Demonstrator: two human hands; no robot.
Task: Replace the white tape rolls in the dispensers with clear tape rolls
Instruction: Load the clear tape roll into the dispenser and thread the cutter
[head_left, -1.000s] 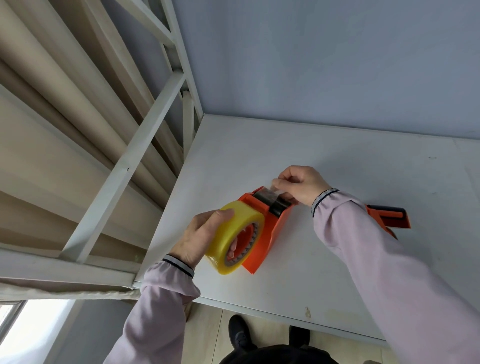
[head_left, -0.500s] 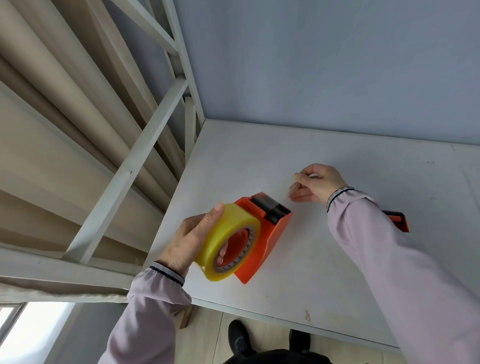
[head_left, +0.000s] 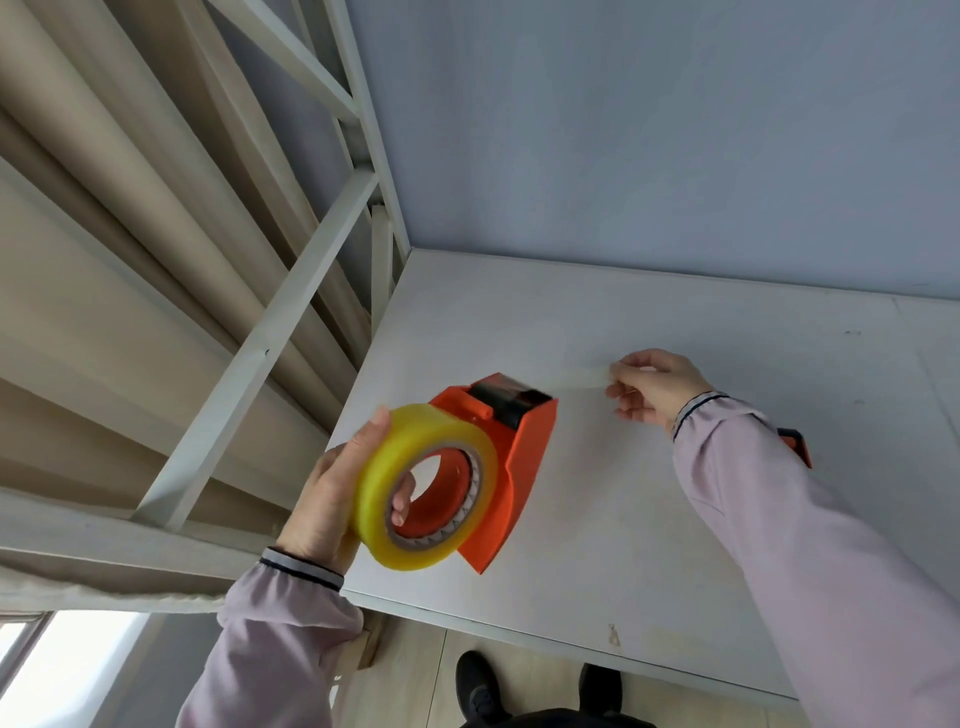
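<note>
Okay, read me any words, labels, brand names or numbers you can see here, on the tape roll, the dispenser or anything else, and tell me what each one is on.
No text can be read anywhere in this view.
Clear tape roll: no print shows on its yellowish side or core.
Orange dispenser: plain, no brand or label visible.
Second orange dispenser: mostly hidden behind the right sleeve; nothing readable.
Table: only small marks, no writing.

**Around the white table**

A white table (head_left: 675, 519) met a pale blue-grey wall (head_left: 623, 130) along its far edge. A white metal frame (head_left: 270, 343) of slanted bars rose past the table's far left corner, with beige curtain folds (head_left: 104, 208) behind it. Below the near edge lay a light wood floor (head_left: 405, 686), where two black shoes (head_left: 478, 686) stood. A bright window (head_left: 57, 670) showed at the lower left.
</note>
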